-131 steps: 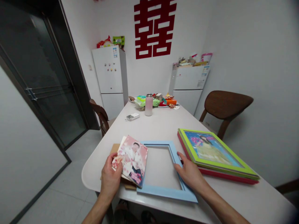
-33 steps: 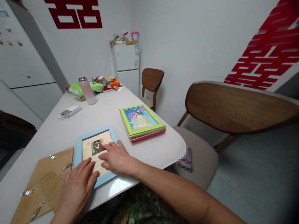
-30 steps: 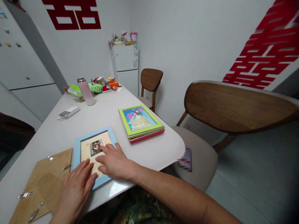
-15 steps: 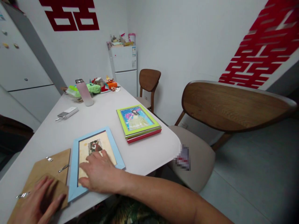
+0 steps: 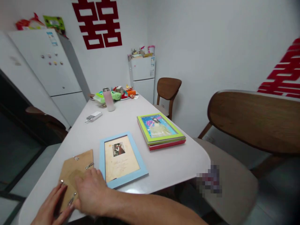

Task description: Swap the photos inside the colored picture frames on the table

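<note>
A brown frame backing board (image 5: 67,167) with metal clips lies on the table at the lower left. My left hand (image 5: 52,206) is at its near left corner, fingers along one side and thumb by the other. Over the board's right part bends my right hand (image 5: 91,189), fingers curled down on it; their tips are partly hidden. Just right of the board lies a light blue picture frame (image 5: 138,162). Inside it shows a cream printed sheet (image 5: 122,162) with a small picture of figures near the top.
A lime-green picture frame (image 5: 174,136) tops a stack with a red frame (image 5: 167,144) below. Farther back are a small white and grey device (image 5: 94,116), a pink bottle (image 5: 108,99) and green packages (image 5: 116,95). Wooden chairs (image 5: 248,122) stand along the table's right side.
My right hand has left the sheet in the blue frame and moved left onto the backing board. The left hand has shifted to the board's near corner. The view has turned left.
</note>
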Tool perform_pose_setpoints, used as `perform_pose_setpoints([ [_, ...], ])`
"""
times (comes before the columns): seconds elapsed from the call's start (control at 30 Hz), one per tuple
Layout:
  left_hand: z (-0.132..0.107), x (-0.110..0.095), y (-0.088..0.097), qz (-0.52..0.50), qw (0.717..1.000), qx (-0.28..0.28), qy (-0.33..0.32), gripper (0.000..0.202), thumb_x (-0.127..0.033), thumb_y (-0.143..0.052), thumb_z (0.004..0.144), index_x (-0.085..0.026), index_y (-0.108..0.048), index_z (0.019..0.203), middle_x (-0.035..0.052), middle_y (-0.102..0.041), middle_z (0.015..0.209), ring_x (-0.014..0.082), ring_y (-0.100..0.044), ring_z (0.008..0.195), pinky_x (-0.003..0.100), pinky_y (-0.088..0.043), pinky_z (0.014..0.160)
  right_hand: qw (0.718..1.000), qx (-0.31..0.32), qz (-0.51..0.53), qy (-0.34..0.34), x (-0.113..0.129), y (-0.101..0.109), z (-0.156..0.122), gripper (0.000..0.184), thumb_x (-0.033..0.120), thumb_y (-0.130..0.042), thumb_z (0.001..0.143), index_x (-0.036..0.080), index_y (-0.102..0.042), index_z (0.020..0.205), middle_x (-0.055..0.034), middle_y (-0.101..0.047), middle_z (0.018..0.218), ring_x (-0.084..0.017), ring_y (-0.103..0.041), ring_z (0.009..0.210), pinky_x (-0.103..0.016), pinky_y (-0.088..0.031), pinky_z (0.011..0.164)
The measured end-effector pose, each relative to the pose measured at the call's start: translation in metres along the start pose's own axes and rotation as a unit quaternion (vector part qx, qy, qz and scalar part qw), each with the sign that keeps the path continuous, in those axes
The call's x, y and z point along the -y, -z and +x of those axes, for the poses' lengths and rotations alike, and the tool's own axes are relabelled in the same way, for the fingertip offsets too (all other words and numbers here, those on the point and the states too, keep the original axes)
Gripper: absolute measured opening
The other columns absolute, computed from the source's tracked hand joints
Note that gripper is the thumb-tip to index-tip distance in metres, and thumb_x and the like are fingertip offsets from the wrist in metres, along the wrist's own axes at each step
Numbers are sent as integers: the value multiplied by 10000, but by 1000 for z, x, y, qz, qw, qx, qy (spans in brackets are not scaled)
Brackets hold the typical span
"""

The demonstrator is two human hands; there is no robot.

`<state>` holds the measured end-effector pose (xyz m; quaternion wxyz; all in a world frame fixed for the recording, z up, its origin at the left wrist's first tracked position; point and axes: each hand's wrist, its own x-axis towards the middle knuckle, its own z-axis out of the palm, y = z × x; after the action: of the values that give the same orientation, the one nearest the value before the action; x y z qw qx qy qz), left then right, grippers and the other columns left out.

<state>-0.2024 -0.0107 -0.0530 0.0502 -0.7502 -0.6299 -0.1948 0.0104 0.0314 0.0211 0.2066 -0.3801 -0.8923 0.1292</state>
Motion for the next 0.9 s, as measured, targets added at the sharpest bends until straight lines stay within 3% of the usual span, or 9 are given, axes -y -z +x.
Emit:
perform_pose_setpoints([
  [0.17, 7, -35, 36, 46, 992, -100, -57, 507, -445, -439, 764, -244, -309, 1211, 117, -324, 1304, 310, -337, 1162, 499, -334, 909, 991, -55, 124, 16, 1, 24, -9, 393, 283, -505, 655, 166, -486, 1029, -82, -514, 953, -200, -463, 874, -324, -403, 773],
  [0.3, 23, -74, 53, 49, 983, -152, -93, 590, -467, -502, 729, -228, -292, 1225, 127, -366, 1268, 296, -352, 1154, 467, -324, 932, 985, -68, 157, 19, -12, 54, -24, 337, 229, -488, 657, 183, -527, 988, -66, -489, 1035, -177, -446, 929, -300, -381, 823],
  [0.4, 37, -104, 41, 27, 984, -146, -102, 623, -476, -540, 698, -172, -327, 1199, 168, -413, 1223, 291, -370, 1141, 446, -362, 911, 987, -71, 146, -8, -36, 66, -40, 349, 178, -479, 634, 194, -561, 972, -64, -492, 1061, -178, -447, 967, -314, -355, 863],
  [0.6, 61, -154, -7, -44, 994, -69, -76, 558, -395, -608, 668, -103, -434, 1110, 196, -478, 1166, 282, -439, 1086, 435, -412, 871, 993, -31, 70, -92, -87, 68, -70, 397, 164, -465, 624, 160, -582, 1004, -105, -499, 1105, -206, -436, 1027, -338, -321, 904],
  [0.77, 69, -167, -21, -54, 997, -7, -53, 512, -342, -640, 644, -80, -492, 1059, 204, -510, 1133, 298, -476, 1045, 458, -411, 861, 996, -23, 27, -87, -106, 62, -77, 408, 154, -465, 612, 181, -586, 1001, -95, -529, 1067, -214, -450, 980, -359, -339, 861],
  [0.9, 71, -166, -22, -36, 998, 5, -45, 467, -347, -614, 670, -77, -510, 1037, 204, -508, 1136, 305, -469, 1050, 478, -398, 862, 997, -34, 5, -70, -111, 53, -77, 412, 160, -476, 612, 182, -580, 1010, -98, -520, 1085, -213, -439, 970, -358, -329, 853],
])
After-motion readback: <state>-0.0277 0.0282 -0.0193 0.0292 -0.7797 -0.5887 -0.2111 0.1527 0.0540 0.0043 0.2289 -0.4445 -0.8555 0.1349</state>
